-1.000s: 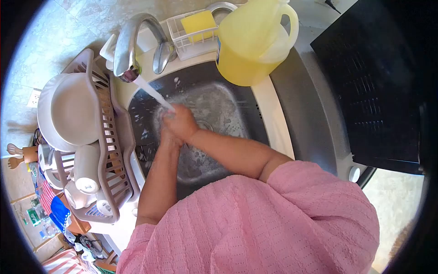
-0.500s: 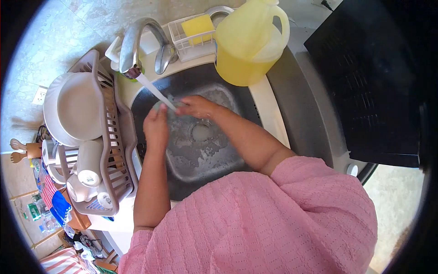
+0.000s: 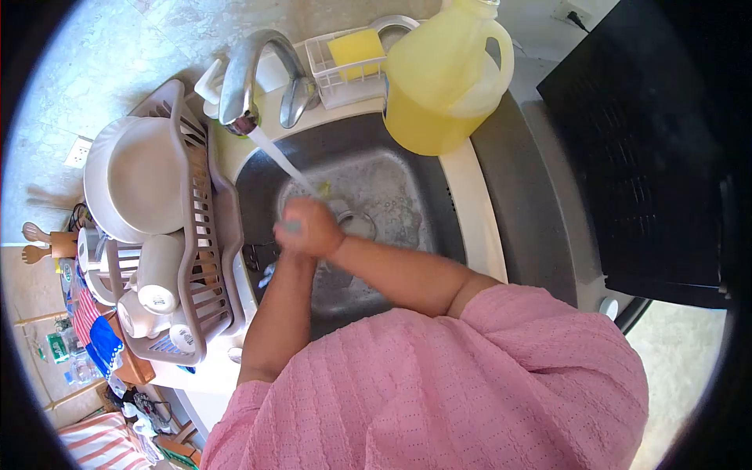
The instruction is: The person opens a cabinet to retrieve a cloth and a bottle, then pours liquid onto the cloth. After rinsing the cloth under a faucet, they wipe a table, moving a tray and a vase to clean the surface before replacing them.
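Note:
Over the left side of the sink (image 3: pixel 439 227), my two hands are pressed together and slightly blurred. My right hand (image 3: pixel 316 225) is closed and wraps over my left hand (image 3: pixel 296 254), whose fingers are mostly hidden beneath it. A small pale green, soft-looking thing (image 3: pixel 291 227) pokes out between them; its kind I cannot tell. Running water (image 3: pixel 283 163) falls from the chrome faucet (image 3: pixel 241 86) just above and behind my hands. Wet, soapy patches cover the sink bottom around the round drain (image 3: pixel 360 225).
Left of the sink stands a dish rack (image 3: pixel 192 227) with plates (image 3: pixel 149 180) and mugs (image 3: pixel 159 274). A large jug of yellow liquid (image 3: pixel 439 117) stands on the back right rim. Behind are a yellow sponge (image 3: pixel 356 53) in a white caddy (image 3: pixel 348 92). A black appliance (image 3: pixel 642 157) is at right.
Both hands have drawn nearer to me, out of the water stream, and come together. My right hand now covers most of my left. The view has shifted slightly.

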`<state>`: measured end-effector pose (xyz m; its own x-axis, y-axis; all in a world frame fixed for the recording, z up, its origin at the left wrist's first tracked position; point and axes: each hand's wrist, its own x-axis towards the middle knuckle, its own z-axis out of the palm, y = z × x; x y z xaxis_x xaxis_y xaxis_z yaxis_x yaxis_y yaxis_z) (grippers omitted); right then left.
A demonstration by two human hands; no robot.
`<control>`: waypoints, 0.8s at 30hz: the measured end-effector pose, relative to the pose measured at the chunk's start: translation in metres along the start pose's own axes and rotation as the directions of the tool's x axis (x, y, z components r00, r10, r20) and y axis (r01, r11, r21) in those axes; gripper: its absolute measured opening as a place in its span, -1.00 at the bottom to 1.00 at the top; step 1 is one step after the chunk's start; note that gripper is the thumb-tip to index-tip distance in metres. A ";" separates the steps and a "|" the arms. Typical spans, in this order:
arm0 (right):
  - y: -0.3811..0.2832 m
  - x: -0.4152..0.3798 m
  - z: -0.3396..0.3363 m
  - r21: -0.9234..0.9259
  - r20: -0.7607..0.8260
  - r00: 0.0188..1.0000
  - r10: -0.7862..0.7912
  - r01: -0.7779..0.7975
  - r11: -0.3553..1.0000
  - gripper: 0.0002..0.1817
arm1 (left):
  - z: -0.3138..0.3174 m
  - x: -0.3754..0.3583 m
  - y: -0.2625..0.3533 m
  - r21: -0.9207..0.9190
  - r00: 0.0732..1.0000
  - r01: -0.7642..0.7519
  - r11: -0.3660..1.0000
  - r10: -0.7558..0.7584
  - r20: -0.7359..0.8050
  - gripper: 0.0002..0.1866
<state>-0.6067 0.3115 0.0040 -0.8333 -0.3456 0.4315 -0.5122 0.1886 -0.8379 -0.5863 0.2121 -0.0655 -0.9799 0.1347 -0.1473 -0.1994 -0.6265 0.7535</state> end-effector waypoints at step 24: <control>0.075 0.031 -0.042 0.138 0.180 0.851 0.494 -0.519 0.843 -0.53 | 0.054 -0.005 0.064 0.448 0.521 0.853 0.266 -0.429 -0.737 -0.67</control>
<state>-0.6794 0.3537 -0.0317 -0.9242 -0.3665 -0.1070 0.0293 0.2113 -0.9770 -0.5938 0.2133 0.0182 -0.4321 -0.2268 -0.8728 -0.8850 0.2924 0.3622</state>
